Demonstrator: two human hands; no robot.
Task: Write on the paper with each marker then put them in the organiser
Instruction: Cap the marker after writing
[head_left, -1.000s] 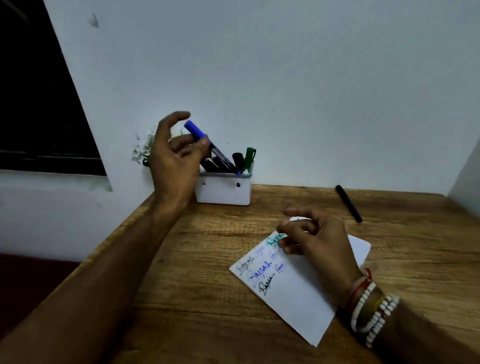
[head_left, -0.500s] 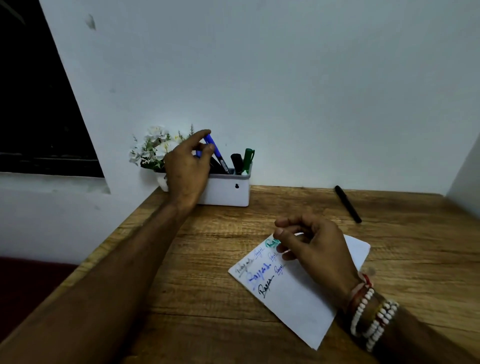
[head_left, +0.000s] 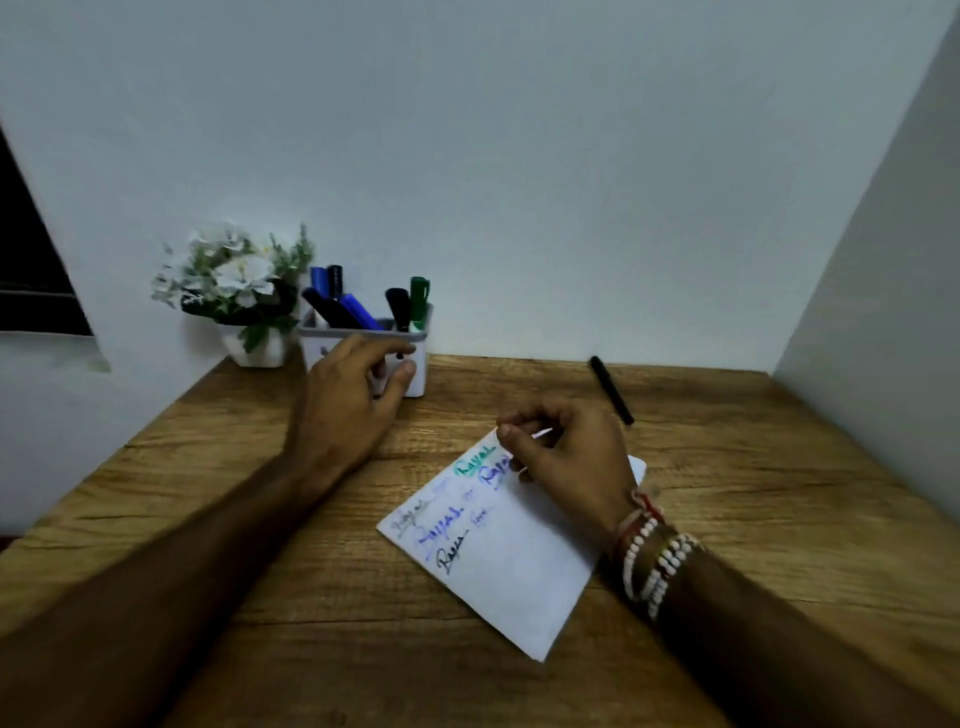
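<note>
Your left grip hangs just before the white plastic organiser at the far-left corner of the wooden worktop, fingers loosely curled and holding nothing. A blue marker and a green marker stand inside it. Your right grip rests curled on the far corner of the written white paper sheet; whether it pinches the sheet cannot be told. A black marker lies loose near the far edge.

Your bench is brown wood with a marked grain, set into a corner. The rear wall is plain, pale blue-grey; a second wall closes your right side. At your left, a dark window sits above a pale ledge. Lighting is dim. A pot of white flowers stands at the bench's rear left, against the wall.
</note>
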